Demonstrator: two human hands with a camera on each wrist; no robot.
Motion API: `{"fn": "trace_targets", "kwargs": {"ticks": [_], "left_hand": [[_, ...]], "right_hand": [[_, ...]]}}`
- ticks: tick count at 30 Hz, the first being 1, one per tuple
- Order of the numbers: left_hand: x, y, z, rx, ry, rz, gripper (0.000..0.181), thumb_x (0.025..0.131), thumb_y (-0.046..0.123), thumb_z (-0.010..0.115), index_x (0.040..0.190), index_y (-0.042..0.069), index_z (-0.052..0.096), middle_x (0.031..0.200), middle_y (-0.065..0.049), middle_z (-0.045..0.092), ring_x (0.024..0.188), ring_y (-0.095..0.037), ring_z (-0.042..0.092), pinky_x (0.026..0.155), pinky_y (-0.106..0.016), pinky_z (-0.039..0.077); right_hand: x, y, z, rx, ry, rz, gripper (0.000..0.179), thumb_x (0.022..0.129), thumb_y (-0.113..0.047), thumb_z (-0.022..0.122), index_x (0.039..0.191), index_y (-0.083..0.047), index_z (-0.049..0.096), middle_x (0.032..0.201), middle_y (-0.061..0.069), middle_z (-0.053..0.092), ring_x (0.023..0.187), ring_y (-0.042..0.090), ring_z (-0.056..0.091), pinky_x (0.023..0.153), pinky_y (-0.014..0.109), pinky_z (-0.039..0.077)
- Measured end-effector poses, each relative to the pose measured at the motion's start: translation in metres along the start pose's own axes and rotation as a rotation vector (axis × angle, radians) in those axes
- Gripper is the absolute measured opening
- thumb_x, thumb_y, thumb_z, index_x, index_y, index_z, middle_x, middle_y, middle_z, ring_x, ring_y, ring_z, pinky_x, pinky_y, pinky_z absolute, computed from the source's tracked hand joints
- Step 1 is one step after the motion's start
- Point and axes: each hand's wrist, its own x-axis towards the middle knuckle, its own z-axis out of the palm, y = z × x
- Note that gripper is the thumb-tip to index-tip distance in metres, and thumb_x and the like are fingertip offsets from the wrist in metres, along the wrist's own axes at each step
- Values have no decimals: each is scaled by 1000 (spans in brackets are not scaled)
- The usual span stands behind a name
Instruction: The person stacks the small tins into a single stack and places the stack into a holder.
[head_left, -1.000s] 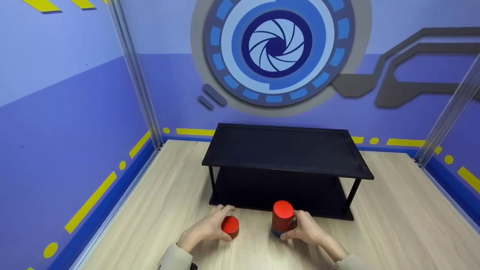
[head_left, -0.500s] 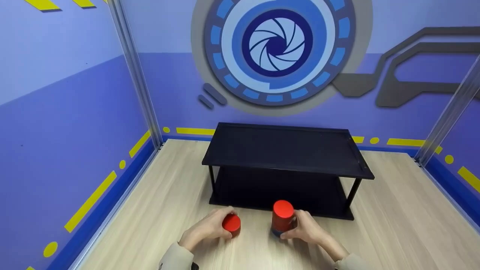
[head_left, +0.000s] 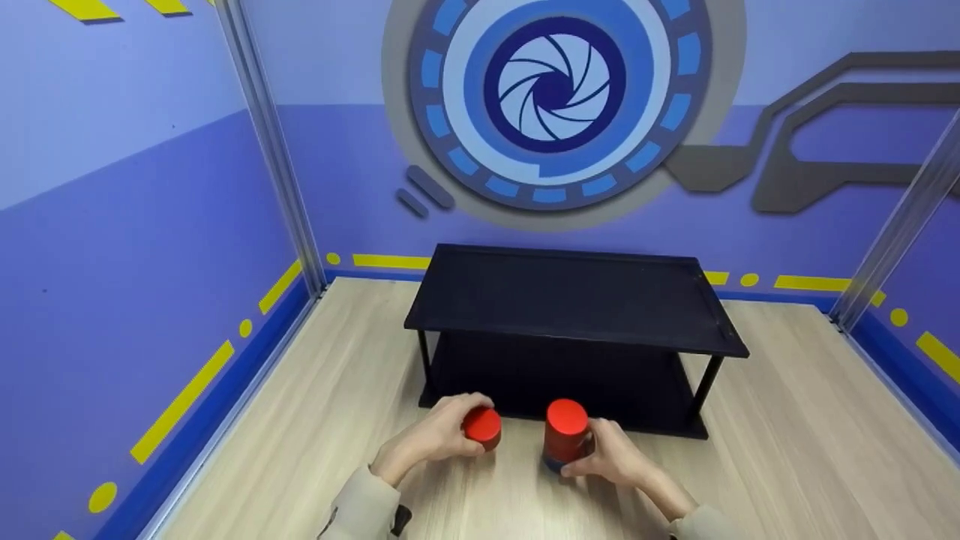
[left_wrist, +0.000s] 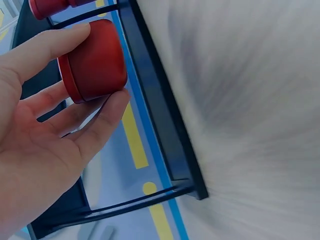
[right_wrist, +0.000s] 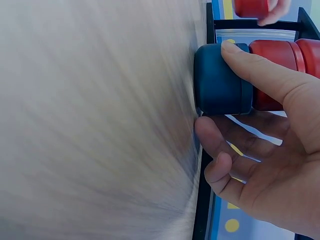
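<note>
Gripping a red cup (head_left: 482, 427) between thumb and fingers, the left hand (head_left: 439, 433) is over the bench (head_left: 322, 420) in the head view, just in front of the black rack (head_left: 574, 300). The right hand (head_left: 615, 456) is curled round the lower part of an upright stack (head_left: 567, 431), which stands on the bench near the red cup, to its right, with a gap between the two. The stack is red at the top, with a dark blue piece (head_left: 553, 463) at its base. The rack has a wide top board and a lower board joined by thin posts, and behind it a back wall (head_left: 352, 165) carries a large round emblem (head_left: 553, 88).

In the left wrist view, the thumb presses one side of the red cup and the fingers reach round the other. The cup appears raised off the bench, with a seam near its upper end; part of the stack shows in the top left corner.

In the right wrist view, the thumb lies on the blue piece and the fingers bend round its other side, holding it. Red pieces sit directly against the blue one, and the red cup shows at the top edge, cut off by the frame
</note>
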Motion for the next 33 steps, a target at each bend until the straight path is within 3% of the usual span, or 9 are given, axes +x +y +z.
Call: {"fn": "trace_targets", "kwargs": {"ticks": [7, 13, 22, 33], "left_hand": [[11, 12, -6, 21, 62, 94, 55, 69, 13, 79, 120, 7, 60, 111, -6, 66, 98, -17, 60, 86, -29, 49], [18, 23, -12, 24, 47, 87, 56, 75, 20, 78, 127, 12, 58, 120, -4, 64, 105, -16, 59, 91, -31, 48], [27, 38, -18, 19, 61, 130, 57, 78, 24, 77, 130, 11, 57, 116, -4, 64, 100, -15, 59, 88, -28, 49], [38, 53, -13, -21, 86, 151, 60, 80, 30, 76, 134, 14, 55, 114, -3, 63, 97, -11, 57, 85, -23, 48]], "right_hand": [[1, 1, 0, -10, 7, -6, 48, 65, -18, 87, 106, -6, 66, 96, 9, 73, 79, 6, 64, 68, 24, 51], [1, 0, 0, 4, 9, -15, 48, 65, -18, 87, 107, -7, 67, 97, 9, 73, 80, 6, 65, 70, 25, 52], [1, 0, 0, -7, 15, -12, 50, 64, -17, 88, 108, -6, 66, 97, 9, 73, 79, 6, 65, 69, 23, 52], [1, 1, 0, -13, 22, -16, 51, 63, -18, 88, 108, -6, 66, 95, 8, 73, 77, 3, 63, 68, 23, 51]]}}
